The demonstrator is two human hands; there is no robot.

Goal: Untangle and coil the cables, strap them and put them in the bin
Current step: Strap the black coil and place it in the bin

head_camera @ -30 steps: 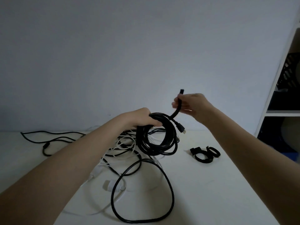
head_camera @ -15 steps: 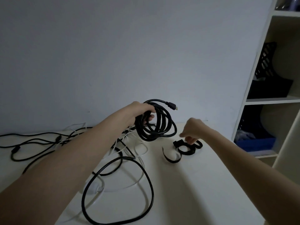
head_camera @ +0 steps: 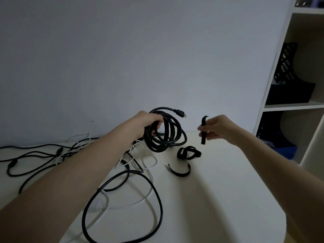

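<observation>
My left hand [head_camera: 149, 122] grips a coiled black cable [head_camera: 172, 133] held above the white table [head_camera: 219, 190]; its plug end sticks out at the top right of the coil. My right hand [head_camera: 218, 128] pinches a black strap [head_camera: 203, 131] that hangs upright in the air, just right of the coil. More black straps [head_camera: 187, 153] lie in a small heap on the table below, and one open curved strap [head_camera: 179, 171] lies nearer me. A tangle of black and white cables [head_camera: 122, 172] spreads over the table's left half.
A white shelf unit [head_camera: 287, 106] stands at the right with a black file holder [head_camera: 289, 79] on one shelf and something blue [head_camera: 284, 149] in the dark compartment below. A plain wall runs behind the table.
My right hand let go of the cable end, dropped to the strap heap and came up with one strap. The coil stayed in my left hand.
</observation>
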